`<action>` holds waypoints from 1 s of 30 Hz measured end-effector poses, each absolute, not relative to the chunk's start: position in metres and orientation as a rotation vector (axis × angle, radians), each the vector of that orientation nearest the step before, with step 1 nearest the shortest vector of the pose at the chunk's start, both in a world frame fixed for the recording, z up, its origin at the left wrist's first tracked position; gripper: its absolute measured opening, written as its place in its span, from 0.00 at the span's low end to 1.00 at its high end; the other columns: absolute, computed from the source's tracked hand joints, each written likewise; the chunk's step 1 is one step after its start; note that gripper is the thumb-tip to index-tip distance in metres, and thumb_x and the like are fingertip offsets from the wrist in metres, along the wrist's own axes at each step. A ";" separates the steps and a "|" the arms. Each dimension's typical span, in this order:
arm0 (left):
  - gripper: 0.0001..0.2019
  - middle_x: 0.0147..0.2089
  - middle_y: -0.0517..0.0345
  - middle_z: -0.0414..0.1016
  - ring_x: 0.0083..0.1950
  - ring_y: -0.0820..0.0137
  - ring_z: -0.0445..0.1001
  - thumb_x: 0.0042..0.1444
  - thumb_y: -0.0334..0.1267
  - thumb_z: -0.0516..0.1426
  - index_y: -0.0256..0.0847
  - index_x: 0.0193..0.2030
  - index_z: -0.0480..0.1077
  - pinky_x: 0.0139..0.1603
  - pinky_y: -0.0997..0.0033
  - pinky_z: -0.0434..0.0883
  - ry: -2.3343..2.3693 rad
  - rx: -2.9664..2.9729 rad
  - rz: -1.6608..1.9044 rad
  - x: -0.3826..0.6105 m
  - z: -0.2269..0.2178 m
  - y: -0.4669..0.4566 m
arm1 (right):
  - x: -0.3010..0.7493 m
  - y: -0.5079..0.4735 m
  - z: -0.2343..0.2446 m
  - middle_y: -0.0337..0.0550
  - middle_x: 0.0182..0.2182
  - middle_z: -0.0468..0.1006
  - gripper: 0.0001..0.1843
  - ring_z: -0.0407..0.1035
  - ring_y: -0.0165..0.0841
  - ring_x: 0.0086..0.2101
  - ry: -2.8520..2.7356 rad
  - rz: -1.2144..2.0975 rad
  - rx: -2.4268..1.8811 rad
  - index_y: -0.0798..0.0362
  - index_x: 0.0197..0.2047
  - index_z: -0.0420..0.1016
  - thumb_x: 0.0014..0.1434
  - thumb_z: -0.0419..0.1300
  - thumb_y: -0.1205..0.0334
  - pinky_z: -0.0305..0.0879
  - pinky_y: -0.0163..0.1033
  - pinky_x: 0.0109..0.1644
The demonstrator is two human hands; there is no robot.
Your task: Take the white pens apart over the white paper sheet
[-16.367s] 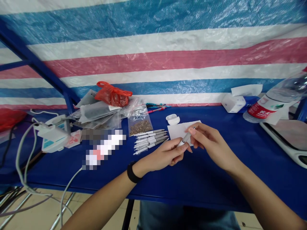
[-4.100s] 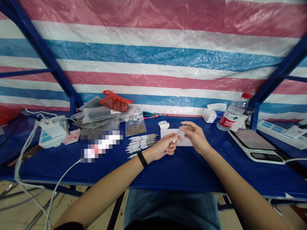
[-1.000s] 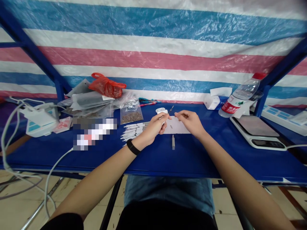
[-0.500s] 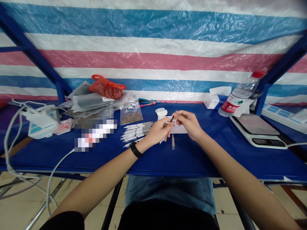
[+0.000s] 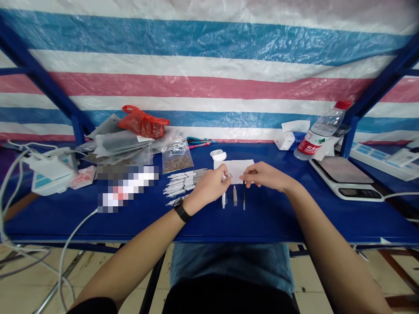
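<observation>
My right hand (image 5: 266,176) pinches the upper end of a dark pen refill (image 5: 244,198), which points toward me on the blue table. Closed over the edge of a white sheet of paper (image 5: 242,165), my left hand (image 5: 212,183) has its fingertips together; what they hold, if anything, is too small to make out. Just below those fingers lies a white pen part (image 5: 224,200). A grey pen barrel piece (image 5: 235,196) rests between it and the refill. Several white-and-grey pens (image 5: 181,182) are lined up left of my left hand.
Behind the paper stands a small white open-lidded case (image 5: 218,155). Bags of dried material (image 5: 176,159) and a red plastic bag (image 5: 144,122) are at back left. To the right are a water bottle (image 5: 319,133), a tissue box (image 5: 288,139) and a digital scale (image 5: 345,176).
My hands have moved apart from where they met over the paper. The refill has come down to the table in my right hand, beside the grey barrel piece.
</observation>
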State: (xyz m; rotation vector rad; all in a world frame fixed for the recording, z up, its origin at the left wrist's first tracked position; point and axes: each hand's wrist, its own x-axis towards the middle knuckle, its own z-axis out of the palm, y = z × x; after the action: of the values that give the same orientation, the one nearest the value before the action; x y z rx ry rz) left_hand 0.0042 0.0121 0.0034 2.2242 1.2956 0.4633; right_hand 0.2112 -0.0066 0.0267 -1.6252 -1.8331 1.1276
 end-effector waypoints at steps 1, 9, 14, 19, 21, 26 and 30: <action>0.01 0.18 0.69 0.69 0.19 0.66 0.68 0.65 0.37 0.54 0.46 0.40 0.63 0.27 0.71 0.52 1.281 2.247 0.461 0.005 0.003 0.012 | 0.209 -0.006 0.025 0.43 0.23 0.81 0.17 0.64 0.29 0.22 -1.851 1.140 -1.646 0.53 0.22 0.78 0.52 0.65 0.48 0.58 0.36 0.26; 0.04 0.21 0.63 0.72 0.25 0.64 0.71 0.65 0.37 0.55 0.46 0.38 0.68 0.28 0.70 0.51 1.366 2.355 0.373 0.005 0.005 0.010 | 0.200 -0.003 0.008 0.43 0.23 0.83 0.18 0.70 0.31 0.24 -1.893 0.923 -1.715 0.52 0.22 0.77 0.58 0.61 0.51 0.61 0.34 0.27; 0.05 0.27 0.57 0.74 0.31 0.61 0.75 0.64 0.35 0.55 0.45 0.40 0.72 0.28 0.70 0.51 1.411 2.504 0.400 0.004 0.008 0.012 | 0.208 -0.002 0.009 0.45 0.24 0.84 0.20 0.73 0.33 0.25 -1.884 0.909 -1.706 0.53 0.23 0.79 0.59 0.60 0.49 0.63 0.35 0.26; 0.05 0.27 0.57 0.75 0.29 0.64 0.73 0.62 0.36 0.56 0.44 0.37 0.73 0.29 0.70 0.53 1.329 2.594 0.365 -0.020 0.026 0.024 | 0.211 -0.006 0.018 0.46 0.23 0.84 0.18 0.71 0.33 0.23 -1.942 1.112 -1.694 0.53 0.22 0.80 0.55 0.65 0.48 0.61 0.35 0.24; 0.06 0.28 0.59 0.77 0.28 0.66 0.73 0.60 0.41 0.57 0.44 0.34 0.73 0.30 0.71 0.56 1.199 2.536 0.317 -0.037 0.034 0.029 | 0.210 -0.008 0.022 0.47 0.23 0.83 0.19 0.69 0.31 0.22 -1.956 1.216 -1.676 0.53 0.22 0.80 0.55 0.66 0.48 0.60 0.35 0.24; 0.06 0.29 0.61 0.76 0.29 0.67 0.72 0.52 0.42 0.60 0.44 0.29 0.70 0.30 0.72 0.58 1.252 2.476 0.249 -0.074 0.034 0.028 | 0.210 -0.013 0.026 0.48 0.21 0.82 0.23 0.64 0.28 0.18 -1.884 1.402 -1.655 0.54 0.22 0.80 0.59 0.62 0.46 0.59 0.36 0.24; 0.00 0.31 0.60 0.75 0.32 0.66 0.73 0.51 0.35 0.59 0.44 0.30 0.71 0.30 0.71 0.57 1.269 2.564 0.118 -0.081 0.026 0.010 | 0.215 -0.011 0.027 0.47 0.22 0.82 0.21 0.66 0.31 0.20 -1.863 1.320 -1.671 0.54 0.25 0.82 0.58 0.63 0.45 0.61 0.37 0.26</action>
State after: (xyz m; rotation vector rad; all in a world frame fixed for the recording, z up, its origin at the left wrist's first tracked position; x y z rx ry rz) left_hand -0.0810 0.0097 0.0263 2.5639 1.2688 0.1176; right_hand 0.2149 -0.0109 0.0266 -1.6713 -1.8627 1.3202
